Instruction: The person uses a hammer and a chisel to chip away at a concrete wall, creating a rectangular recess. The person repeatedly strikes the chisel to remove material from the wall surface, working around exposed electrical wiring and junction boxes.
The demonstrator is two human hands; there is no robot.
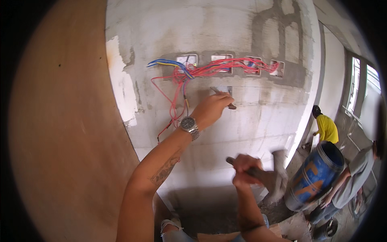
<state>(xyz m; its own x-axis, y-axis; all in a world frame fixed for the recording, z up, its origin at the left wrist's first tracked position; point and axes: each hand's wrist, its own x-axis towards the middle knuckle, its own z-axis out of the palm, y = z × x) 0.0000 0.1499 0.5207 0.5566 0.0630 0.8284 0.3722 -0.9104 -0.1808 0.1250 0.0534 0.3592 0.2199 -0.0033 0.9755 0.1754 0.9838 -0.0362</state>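
Observation:
My left hand [214, 107] grips a chisel [231, 106], held against a small square recess [225, 89] in the block wall. Below and to the right, my right hand [247, 171] is closed around the handle of a hammer [276, 178], which is blurred and apart from the chisel. Above the recess runs a row of several electrical boxes [222, 57] set in grey mortar. Red wires [211, 69] cross over them, and blue and yellow wires [166, 62] stick out to the left. Some wires hang down beside my left wrist.
A brown panel [69, 121] stands close on the left. To the right are a blue drum [314, 178], a person in a yellow shirt [327, 128] and a person in a grey shirt [356, 175]. A bucket [326, 230] stands at the lower right.

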